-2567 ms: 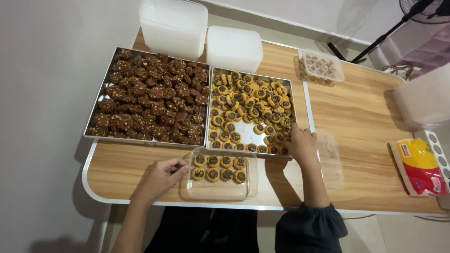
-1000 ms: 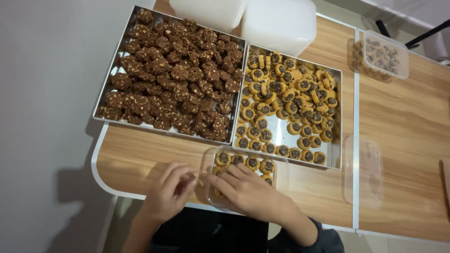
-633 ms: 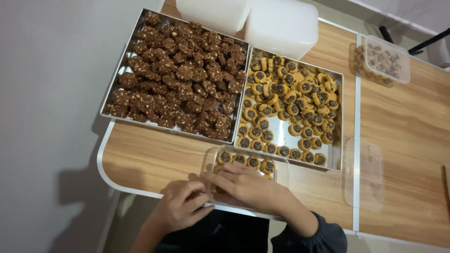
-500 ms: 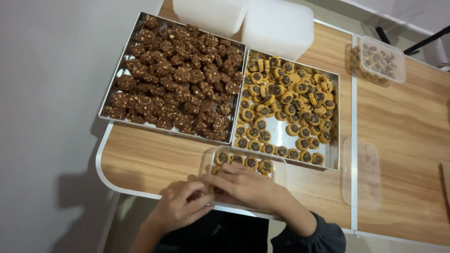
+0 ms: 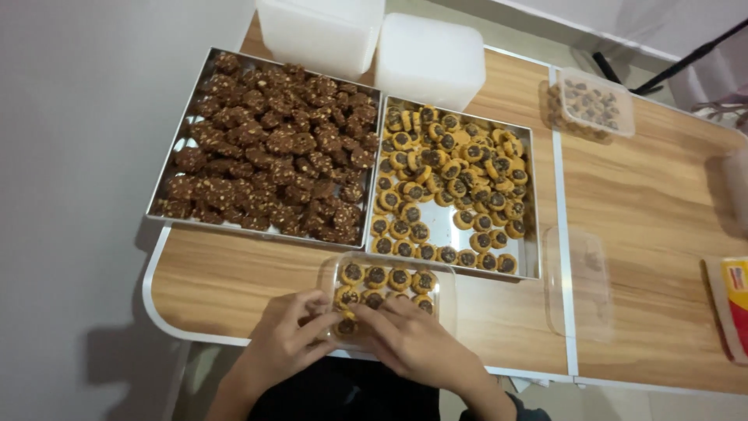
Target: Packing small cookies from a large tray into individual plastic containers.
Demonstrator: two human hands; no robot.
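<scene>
Clear tub [image 5: 387, 292] sits bottom centre, table [image 5: 234, 281] edge. Your left hand [image 5: 284, 343] and right hand [image 5: 413, 343] both pinch one cookie [image 5: 347, 322] at tub's near corner. Cookie's crumbly, so go soft, hold by rim. Tub's light, flimsy.

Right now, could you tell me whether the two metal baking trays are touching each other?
Touching: the head view shows the dark cookie tray and the yellow cookie tray edge to edge, with no wood showing between them.

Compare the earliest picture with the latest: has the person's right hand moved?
Yes. The right hand has left the near edge of the yellow-cookie tray and come down and left to the clear container at the table's front.
</scene>
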